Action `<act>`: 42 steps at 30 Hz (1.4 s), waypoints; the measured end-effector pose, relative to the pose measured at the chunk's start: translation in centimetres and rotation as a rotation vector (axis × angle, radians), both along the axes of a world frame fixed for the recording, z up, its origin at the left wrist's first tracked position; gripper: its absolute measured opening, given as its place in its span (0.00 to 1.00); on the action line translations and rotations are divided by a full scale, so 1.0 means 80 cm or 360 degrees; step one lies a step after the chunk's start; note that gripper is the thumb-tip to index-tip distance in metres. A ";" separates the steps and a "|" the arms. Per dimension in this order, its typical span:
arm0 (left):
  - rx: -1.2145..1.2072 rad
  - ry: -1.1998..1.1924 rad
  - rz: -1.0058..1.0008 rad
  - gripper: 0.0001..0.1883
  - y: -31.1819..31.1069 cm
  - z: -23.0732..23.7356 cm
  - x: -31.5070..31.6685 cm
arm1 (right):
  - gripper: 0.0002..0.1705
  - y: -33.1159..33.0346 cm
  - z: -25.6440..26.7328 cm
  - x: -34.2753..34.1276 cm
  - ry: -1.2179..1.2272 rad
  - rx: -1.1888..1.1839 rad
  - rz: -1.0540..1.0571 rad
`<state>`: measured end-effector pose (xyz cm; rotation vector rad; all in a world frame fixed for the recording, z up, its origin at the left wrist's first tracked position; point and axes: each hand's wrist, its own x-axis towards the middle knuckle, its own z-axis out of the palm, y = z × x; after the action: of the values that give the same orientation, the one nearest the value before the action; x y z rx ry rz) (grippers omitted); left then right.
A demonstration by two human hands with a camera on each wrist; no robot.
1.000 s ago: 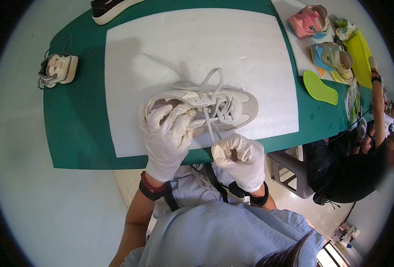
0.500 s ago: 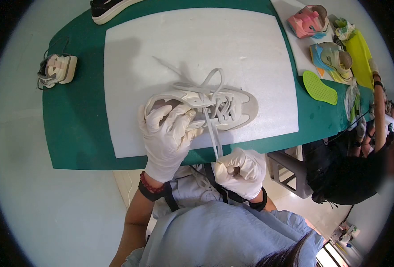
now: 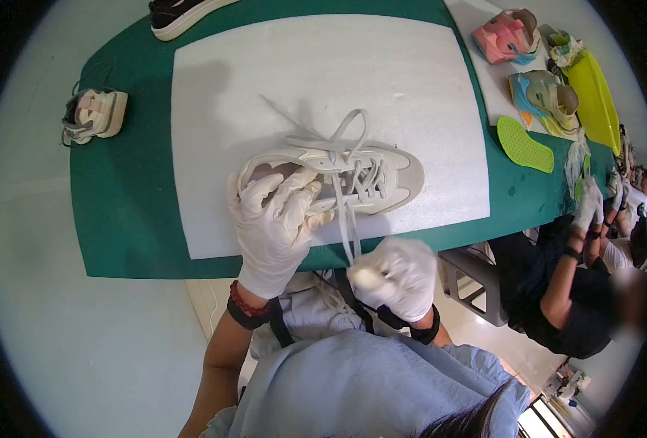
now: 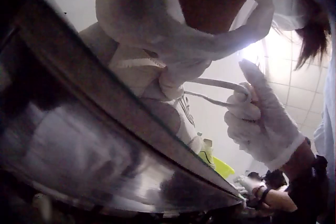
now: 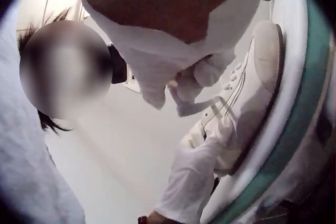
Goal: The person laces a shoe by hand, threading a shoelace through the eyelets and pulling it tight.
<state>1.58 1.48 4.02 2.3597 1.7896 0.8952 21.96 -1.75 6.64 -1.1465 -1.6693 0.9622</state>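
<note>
A light-coloured lace-up shoe point(image 3: 409, 179) lies on the white mat, toe to the right. My gloved left hand point(image 3: 271, 223) grips the shoe's near side at the ankle opening, some fingers inside it. Toward my body, beyond the mat's near edge, my gloved right hand point(image 3: 396, 280) holds a shoelace point(image 3: 347, 226) drawn out from the eyelets. In the left wrist view the lace point(image 4: 223, 84) loops round the curled fingers of the right hand point(image 4: 262, 125). Another lace end point(image 3: 283, 111) trails over the shoe's far side onto the mat.
On the green table, a small shoe point(image 3: 96, 115) stands left and a black shoe point(image 3: 177, 16) at the far edge. At right are a pink shoe point(image 3: 500, 36), a multicoloured shoe point(image 3: 542, 96), a green insole point(image 3: 525, 144) and a yellow container point(image 3: 594, 95). Another person works there.
My right hand has moved toward my body, drawing the lace out longer; the far lace end has shortened slightly. My left hand stays put. The other person's arms have shifted.
</note>
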 end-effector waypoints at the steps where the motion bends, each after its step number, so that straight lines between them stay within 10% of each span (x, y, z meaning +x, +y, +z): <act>1: -0.0006 -0.0010 0.0002 0.19 -0.001 0.000 0.000 | 0.09 0.000 0.001 0.001 0.0063 -0.0069 -0.0131; 4: 0.0001 0.0008 -0.0011 0.18 -0.001 -0.003 -0.001 | 0.13 0.034 0.045 -0.014 -0.0089 -0.0088 -0.0505; 10: -0.0022 -0.0044 0.0013 0.19 -0.002 -0.005 -0.002 | 0.17 0.084 0.037 -0.051 -0.0860 -0.0116 -0.0205; 23: 0.0054 -0.0052 0.0062 0.14 -0.001 -0.006 0.004 | 0.02 0.033 0.023 -0.028 0.0009 -0.0329 -0.0277; 42: -0.0016 0.0041 0.0003 0.18 -0.001 -0.004 -0.001 | 0.11 0.023 0.041 0.004 -0.0174 0.0349 0.0403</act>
<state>1.50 1.41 3.72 2.3749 1.8015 0.8575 22.28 0.10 9.94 -0.8693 -1.9895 0.8550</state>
